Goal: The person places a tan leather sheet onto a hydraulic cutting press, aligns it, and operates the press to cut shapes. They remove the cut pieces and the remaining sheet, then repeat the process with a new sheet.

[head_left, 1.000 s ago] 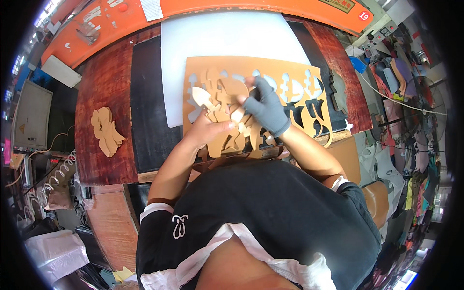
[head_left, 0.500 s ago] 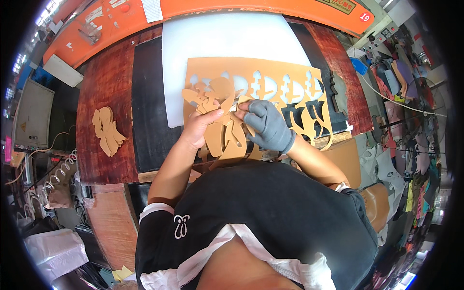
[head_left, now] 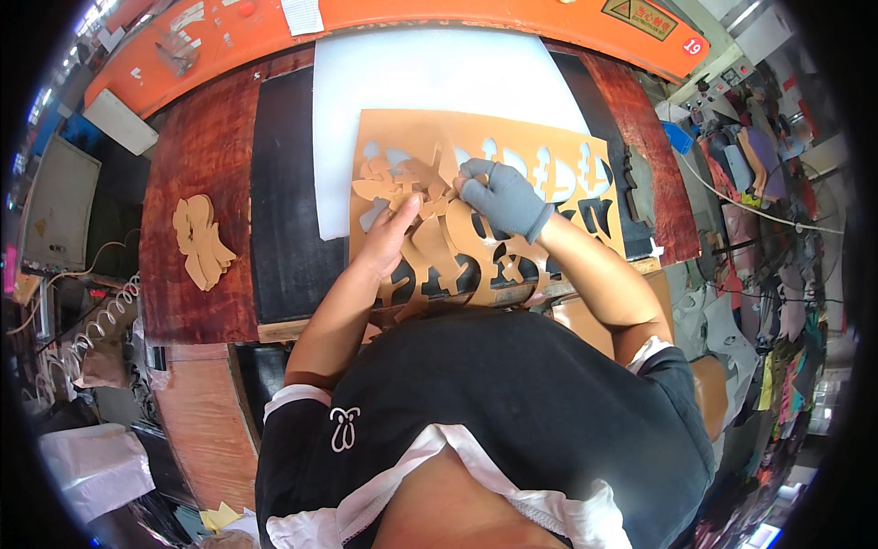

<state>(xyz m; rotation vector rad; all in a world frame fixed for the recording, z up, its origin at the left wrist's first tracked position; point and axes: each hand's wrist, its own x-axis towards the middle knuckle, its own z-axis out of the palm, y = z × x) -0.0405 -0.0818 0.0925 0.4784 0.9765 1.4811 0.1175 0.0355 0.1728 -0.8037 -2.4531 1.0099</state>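
Note:
A tan sheet (head_left: 439,126) with rows of cut-out holes lies in front of me, looking like leather or a synthetic. My bare left hand (head_left: 391,236) is closed round a loose bunch of tan cut pieces (head_left: 433,249) above the sheet's left part. To its right is my right hand (head_left: 510,203), in a grey glove with bare fingertips. Its thumb and fingers pinch at the edge of a tan piece (head_left: 445,169) by the bunch; the grip itself is partly hidden. Strips of the sheet hang over the table's near edge.
A white board (head_left: 439,69) lies under the sheet, on a black surface (head_left: 285,174). A stack of tan cut pieces (head_left: 203,242) rests on the red-brown tabletop (head_left: 187,165) at left. An orange machine beam (head_left: 402,16) spans the far side. Scraps hang at right.
My right hand has shifted slightly right and up, its fingers more curled. The bunch in my left hand sits differently, and more of the sheet's near holes show.

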